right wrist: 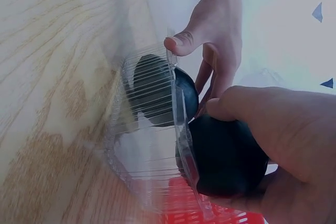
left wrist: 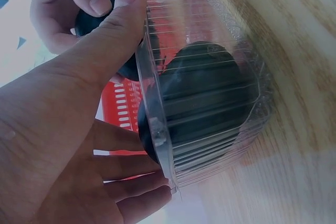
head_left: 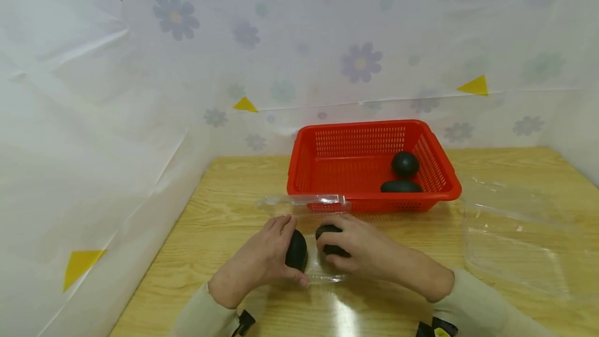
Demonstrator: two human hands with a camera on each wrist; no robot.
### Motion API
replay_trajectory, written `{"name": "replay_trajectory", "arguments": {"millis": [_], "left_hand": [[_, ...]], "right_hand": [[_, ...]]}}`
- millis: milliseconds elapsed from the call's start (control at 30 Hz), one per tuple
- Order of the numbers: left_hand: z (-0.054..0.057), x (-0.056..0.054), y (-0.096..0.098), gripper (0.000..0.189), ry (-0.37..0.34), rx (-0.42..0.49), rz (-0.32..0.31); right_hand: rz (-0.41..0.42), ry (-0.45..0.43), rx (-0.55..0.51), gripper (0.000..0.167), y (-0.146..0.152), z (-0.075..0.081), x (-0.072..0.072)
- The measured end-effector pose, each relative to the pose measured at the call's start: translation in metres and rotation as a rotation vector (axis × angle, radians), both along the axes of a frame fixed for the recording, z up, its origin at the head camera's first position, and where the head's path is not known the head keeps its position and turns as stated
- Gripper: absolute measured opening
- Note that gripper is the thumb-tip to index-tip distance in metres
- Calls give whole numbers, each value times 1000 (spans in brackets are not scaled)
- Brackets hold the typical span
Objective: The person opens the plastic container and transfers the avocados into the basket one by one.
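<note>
A clear plastic clamshell box point(head_left: 327, 278) lies unfolded on the table. Inside its left end sits a dark avocado point(head_left: 297, 251), seen through the ribbed wall in the left wrist view. My left hand point(head_left: 264, 254) spans that end, holding the box by its rims with the thumb on the near one and the fingertips on the far one. Gripped in my right hand point(head_left: 357, 246) is a second dark avocado point(right wrist: 226, 156), at the rim of the box's right half. Its lower side overlaps the rim in the right wrist view.
Behind the box stands a red slotted basket point(head_left: 299, 165), with a round dark avocado point(head_left: 405, 164) and a longer one point(head_left: 401, 186) at its right end. Another clear box point(head_left: 515, 254) lies unfolded at the right. White sheeting point(head_left: 299, 56) with printed flowers closes off the back.
</note>
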State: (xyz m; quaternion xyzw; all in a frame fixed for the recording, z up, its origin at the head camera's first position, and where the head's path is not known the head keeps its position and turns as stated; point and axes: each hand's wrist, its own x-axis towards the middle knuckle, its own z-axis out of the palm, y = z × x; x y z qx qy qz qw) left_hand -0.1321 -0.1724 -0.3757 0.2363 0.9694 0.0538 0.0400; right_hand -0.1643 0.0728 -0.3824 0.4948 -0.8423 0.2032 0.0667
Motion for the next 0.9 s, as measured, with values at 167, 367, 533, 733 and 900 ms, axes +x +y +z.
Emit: {"name": "replay_trajectory", "arguments": {"millis": [167, 367, 533, 733, 900], "left_hand": [[-1, 0, 0, 121, 4, 0, 2], [-2, -1, 1, 122, 1, -3, 8], [-2, 0, 1, 122, -10, -9, 14], [-2, 0, 2, 122, -9, -8, 15], [-1, 0, 1, 122, -11, -1, 13]], "right_hand": [[-33, 1, -1, 32, 7, 5, 4], [-117, -50, 20, 37, 20, 15, 9], [-168, -71, 12, 38, 34, 23, 11], [-200, -23, 4, 37, 50, 33, 10], [-241, -5, 23, 36, 60, 44, 7]]}}
